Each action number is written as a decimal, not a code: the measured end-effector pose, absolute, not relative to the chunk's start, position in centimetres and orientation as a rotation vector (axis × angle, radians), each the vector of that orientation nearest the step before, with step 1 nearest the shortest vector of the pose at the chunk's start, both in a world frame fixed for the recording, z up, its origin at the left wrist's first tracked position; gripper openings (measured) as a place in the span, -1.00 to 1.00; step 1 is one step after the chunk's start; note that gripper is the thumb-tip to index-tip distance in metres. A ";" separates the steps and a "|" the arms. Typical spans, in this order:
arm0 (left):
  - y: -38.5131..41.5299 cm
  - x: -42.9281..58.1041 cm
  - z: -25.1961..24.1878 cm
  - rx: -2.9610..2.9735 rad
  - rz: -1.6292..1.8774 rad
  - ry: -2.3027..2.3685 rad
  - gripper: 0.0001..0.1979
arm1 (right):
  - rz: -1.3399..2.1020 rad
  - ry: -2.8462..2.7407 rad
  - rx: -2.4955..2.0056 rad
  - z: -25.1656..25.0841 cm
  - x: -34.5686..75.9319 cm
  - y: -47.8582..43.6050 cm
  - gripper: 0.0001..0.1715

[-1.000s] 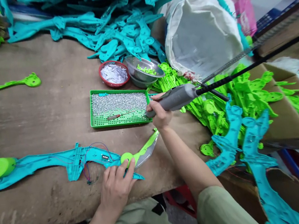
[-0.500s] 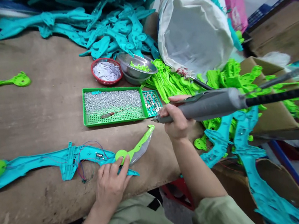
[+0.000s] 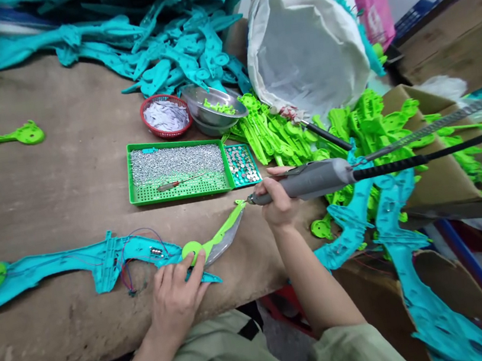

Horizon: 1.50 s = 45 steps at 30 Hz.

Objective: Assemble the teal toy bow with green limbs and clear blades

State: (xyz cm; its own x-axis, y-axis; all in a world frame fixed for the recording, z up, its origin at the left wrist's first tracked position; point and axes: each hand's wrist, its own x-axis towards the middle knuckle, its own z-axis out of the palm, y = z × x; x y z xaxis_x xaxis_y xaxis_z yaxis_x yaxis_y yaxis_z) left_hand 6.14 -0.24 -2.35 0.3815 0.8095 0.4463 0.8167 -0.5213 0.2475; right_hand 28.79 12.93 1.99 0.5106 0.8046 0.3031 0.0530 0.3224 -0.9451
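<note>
Step in hand: by the look of it, a screw-driving stage, the driver loaded and brought toward the toy's tip.
Left hand point(image 3: 174, 297): fingers spread flat, pressing the teal toy half point(image 3: 77, 263) and its green disc point(image 3: 191, 249) down near the workbench's point(image 3: 67, 187) front edge.
Right hand point(image 3: 280, 199): clenched around the grey electric screwdriver point(image 3: 308, 179), whose bit points at the green blade tip point(image 3: 238, 206).
Screw supply: green tray point(image 3: 180, 194) sits mid-bench, just behind the toy.
Next move calls for: probably seating the bit square on a screw hole while the left hand steadies the part.
</note>
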 end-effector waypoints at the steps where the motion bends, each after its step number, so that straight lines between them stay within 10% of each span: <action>1: -0.2 6.1 -2.3 -2.598 -0.832 -1.528 -0.69 | 0.600 -0.927 -1.152 2.0 28.7 12.9 -0.76; 28: 0.0 6.3 -2.2 -2.611 -0.783 -1.570 -0.56 | 0.953 -1.326 -0.969 4.9 27.3 14.5 -0.63; 45: -0.8 -6.0 -0.2 -2.239 -1.050 -1.870 -0.66 | 0.401 -1.117 -1.144 1.9 24.5 10.4 -0.64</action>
State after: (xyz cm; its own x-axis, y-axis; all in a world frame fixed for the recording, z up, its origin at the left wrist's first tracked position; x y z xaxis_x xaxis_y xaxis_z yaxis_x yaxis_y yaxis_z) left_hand -5.99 -0.77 -0.18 0.0435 0.8570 0.5135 0.8848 -0.2718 0.3785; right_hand 24.55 10.35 1.90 0.4414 0.7494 0.4935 0.2641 0.4171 -0.8696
